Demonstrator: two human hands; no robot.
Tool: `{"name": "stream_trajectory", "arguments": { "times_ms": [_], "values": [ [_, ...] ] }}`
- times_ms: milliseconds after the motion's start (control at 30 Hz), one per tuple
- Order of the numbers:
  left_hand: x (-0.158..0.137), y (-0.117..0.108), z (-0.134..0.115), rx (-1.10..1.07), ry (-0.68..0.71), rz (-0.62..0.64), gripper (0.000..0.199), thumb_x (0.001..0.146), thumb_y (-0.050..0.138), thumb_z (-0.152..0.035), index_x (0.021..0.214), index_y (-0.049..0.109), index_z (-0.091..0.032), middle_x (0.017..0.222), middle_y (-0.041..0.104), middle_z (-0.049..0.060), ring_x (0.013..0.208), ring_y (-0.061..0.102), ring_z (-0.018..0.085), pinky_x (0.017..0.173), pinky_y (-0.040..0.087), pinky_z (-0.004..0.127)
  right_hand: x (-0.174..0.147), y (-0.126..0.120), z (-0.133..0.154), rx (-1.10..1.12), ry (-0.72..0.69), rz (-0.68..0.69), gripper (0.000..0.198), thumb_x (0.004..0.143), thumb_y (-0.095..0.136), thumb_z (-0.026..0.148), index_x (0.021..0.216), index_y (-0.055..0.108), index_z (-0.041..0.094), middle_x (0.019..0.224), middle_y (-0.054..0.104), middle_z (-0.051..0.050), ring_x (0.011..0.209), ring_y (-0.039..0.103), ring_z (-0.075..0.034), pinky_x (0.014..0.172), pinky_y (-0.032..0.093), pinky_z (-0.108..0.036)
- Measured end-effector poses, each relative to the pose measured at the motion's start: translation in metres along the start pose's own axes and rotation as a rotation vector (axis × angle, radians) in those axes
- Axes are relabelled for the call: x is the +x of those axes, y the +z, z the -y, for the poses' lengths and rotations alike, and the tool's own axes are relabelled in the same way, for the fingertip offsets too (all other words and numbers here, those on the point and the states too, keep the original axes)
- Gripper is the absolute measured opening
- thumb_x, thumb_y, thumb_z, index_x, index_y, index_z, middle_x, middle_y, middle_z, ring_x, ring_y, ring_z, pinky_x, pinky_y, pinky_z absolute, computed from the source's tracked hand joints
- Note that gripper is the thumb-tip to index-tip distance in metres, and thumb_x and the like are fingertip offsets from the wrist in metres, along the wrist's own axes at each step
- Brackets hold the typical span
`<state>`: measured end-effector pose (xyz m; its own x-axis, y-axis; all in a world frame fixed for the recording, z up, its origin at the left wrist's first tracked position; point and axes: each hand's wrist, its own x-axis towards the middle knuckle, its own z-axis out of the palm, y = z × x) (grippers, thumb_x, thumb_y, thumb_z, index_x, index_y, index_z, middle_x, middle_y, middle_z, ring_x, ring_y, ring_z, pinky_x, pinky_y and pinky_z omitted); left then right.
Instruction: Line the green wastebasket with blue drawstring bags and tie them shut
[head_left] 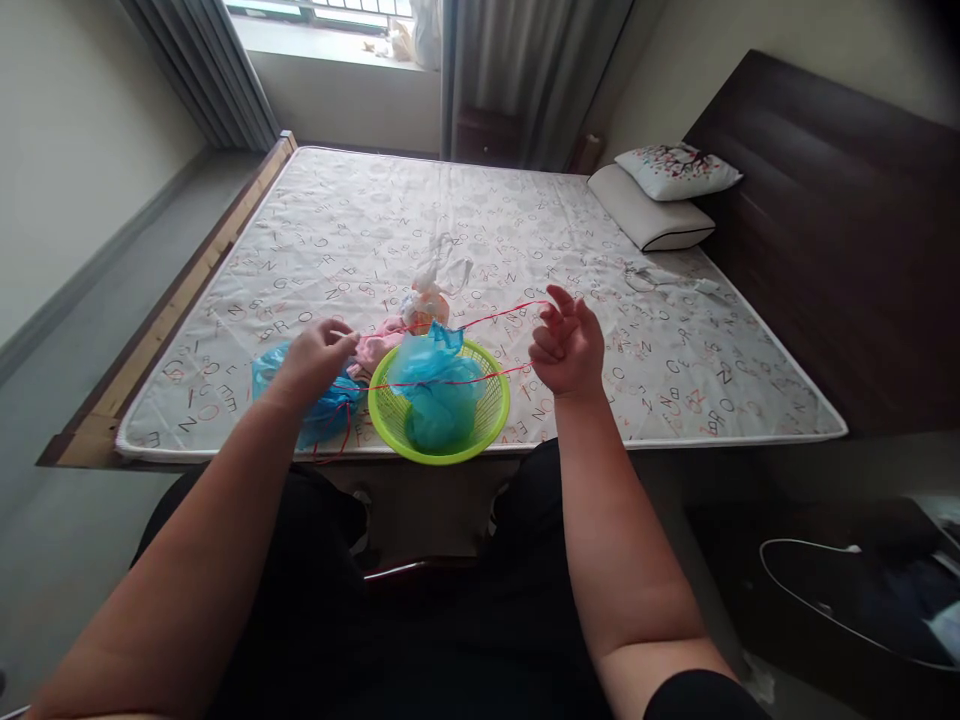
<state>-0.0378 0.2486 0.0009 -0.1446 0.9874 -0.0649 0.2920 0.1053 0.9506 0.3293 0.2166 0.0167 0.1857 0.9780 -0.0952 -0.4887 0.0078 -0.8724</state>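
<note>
A red string (495, 316) is stretched in two strands between my hands, above a green plastic basket (377, 428). My left hand (319, 355) is closed in a pinch on it, at the left of the basket. To the right, my right hand (566, 340) has its lower fingers curled round the string, and one strand runs to its raised index finger. Inside the basket lies a crumpled blue plastic bag (442, 400). Another blue bag (322, 405) rests on the mattress beneath my left hand, with a loose end of string hanging by it.
A pink cloth (379, 345) and a white and orange plastic bag (431, 300) lie behind the basket on the mattress (360, 220). Pillows (660, 210) and a white cable (660, 277) are at the right. A dark headboard (817, 220) stands beyond.
</note>
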Motion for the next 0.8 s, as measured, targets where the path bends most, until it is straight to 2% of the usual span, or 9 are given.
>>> {"name": "stream_trajectory", "arguments": {
  "times_ms": [100,167,233,367,400,467,600,667,800],
  "values": [
    [-0.008,0.021,0.013,0.257,0.157,0.065,0.044,0.068,0.096,-0.030,0.108,0.080,-0.022,0.075,0.071,0.003,0.070,0.065,0.023,0.064,0.045,0.027,-0.007,0.012,-0.005,0.018,0.093,0.143,0.033,0.098,0.063,0.054,0.119,0.071,0.029,0.085,0.071,0.002,0.044,0.021,-0.005,0.041,0.018,-0.023],
    [-0.014,0.037,0.020,0.355,0.232,0.138,0.052,0.065,0.099,-0.032,0.114,0.081,-0.024,0.075,0.070,0.004,0.078,0.069,0.027,0.073,0.049,0.030,-0.010,0.018,-0.008,0.041,0.151,0.262,0.033,0.099,0.061,0.050,0.122,0.069,0.028,0.086,0.072,0.002,0.044,0.020,-0.005,0.040,0.018,-0.023],
    [-0.020,0.052,0.025,0.460,0.280,0.186,0.051,0.068,0.097,-0.033,0.116,0.081,-0.026,0.081,0.073,0.005,0.086,0.071,0.031,0.081,0.052,0.033,-0.012,0.020,-0.010,0.065,0.188,0.400,0.035,0.099,0.059,0.048,0.126,0.066,0.027,0.087,0.073,0.002,0.044,0.018,-0.005,0.040,0.017,-0.021],
    [-0.029,0.072,0.028,0.734,0.346,0.297,0.053,0.083,0.085,-0.043,0.134,0.076,-0.028,0.128,0.077,0.011,0.114,0.071,0.033,0.095,0.054,0.038,-0.013,0.020,-0.016,0.155,0.186,0.716,0.037,0.095,0.059,0.044,0.129,0.060,0.029,0.093,0.075,0.002,0.043,0.018,-0.004,0.037,0.017,-0.019],
    [-0.030,0.075,0.029,0.783,0.342,0.349,0.054,0.087,0.081,-0.046,0.137,0.074,-0.027,0.132,0.076,0.010,0.116,0.071,0.033,0.095,0.053,0.038,-0.013,0.020,-0.016,0.173,0.182,0.782,0.038,0.094,0.059,0.043,0.130,0.059,0.030,0.095,0.076,0.002,0.043,0.020,-0.005,0.036,0.018,-0.019],
    [-0.032,0.079,0.029,0.846,0.299,0.483,0.047,0.091,0.075,-0.049,0.131,0.077,-0.025,0.123,0.079,0.009,0.107,0.073,0.030,0.091,0.053,0.036,-0.013,0.021,-0.017,0.175,0.173,0.854,0.039,0.093,0.060,0.040,0.130,0.057,0.030,0.098,0.076,0.001,0.042,0.027,-0.005,0.035,0.023,-0.019],
    [-0.032,0.087,0.033,0.790,0.243,0.646,0.025,0.092,0.066,-0.041,0.086,0.079,-0.021,0.083,0.076,0.008,0.081,0.068,0.026,0.079,0.051,0.036,-0.014,0.024,-0.015,0.023,0.166,0.806,0.037,0.091,0.063,0.039,0.126,0.059,0.028,0.098,0.075,0.000,0.046,0.047,-0.008,0.038,0.036,-0.021],
    [-0.030,0.091,0.034,0.608,0.197,0.623,0.026,0.091,0.064,-0.040,0.077,0.074,-0.020,0.077,0.072,0.007,0.076,0.065,0.024,0.075,0.051,0.035,-0.014,0.025,-0.015,-0.131,0.219,0.756,0.035,0.091,0.064,0.037,0.125,0.060,0.027,0.100,0.076,-0.002,0.051,0.057,-0.010,0.039,0.039,-0.021],
    [-0.029,0.098,0.032,0.097,-0.076,0.483,0.028,0.083,0.071,-0.046,0.077,0.067,-0.019,0.073,0.064,0.003,0.066,0.061,0.018,0.063,0.054,0.032,-0.010,0.027,-0.026,-0.482,0.244,0.506,0.041,0.095,0.065,0.038,0.132,0.057,0.025,0.110,0.077,-0.006,0.058,0.063,-0.012,0.041,0.042,-0.021]
  ]
}}
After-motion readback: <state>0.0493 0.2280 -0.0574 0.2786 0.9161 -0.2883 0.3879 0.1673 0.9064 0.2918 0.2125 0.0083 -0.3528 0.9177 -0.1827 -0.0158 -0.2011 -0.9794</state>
